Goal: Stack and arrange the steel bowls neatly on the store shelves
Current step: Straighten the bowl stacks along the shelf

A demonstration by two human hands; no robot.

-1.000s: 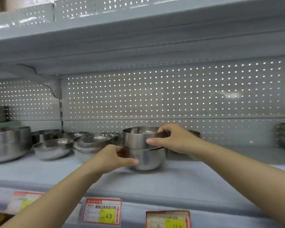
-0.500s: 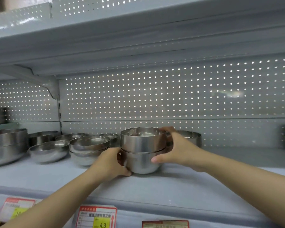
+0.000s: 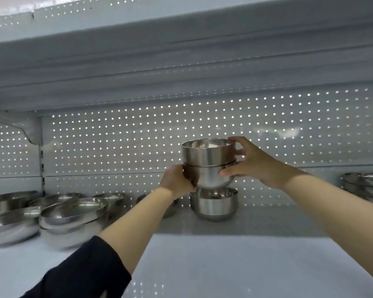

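Ranging from the left, wide shallow steel bowls sit nested in low stacks on the grey shelf, in front of the perforated back panel. At centre, the left hand grips the lower bowl of a two-bowl stack, raised clear of the shelf. A single deep bowl stands directly beneath it, apart. The right hand grasps the stack's right side, thumb on the lower bowl, fingers behind the upper rim. More stacked bowls occupy the far right edge.
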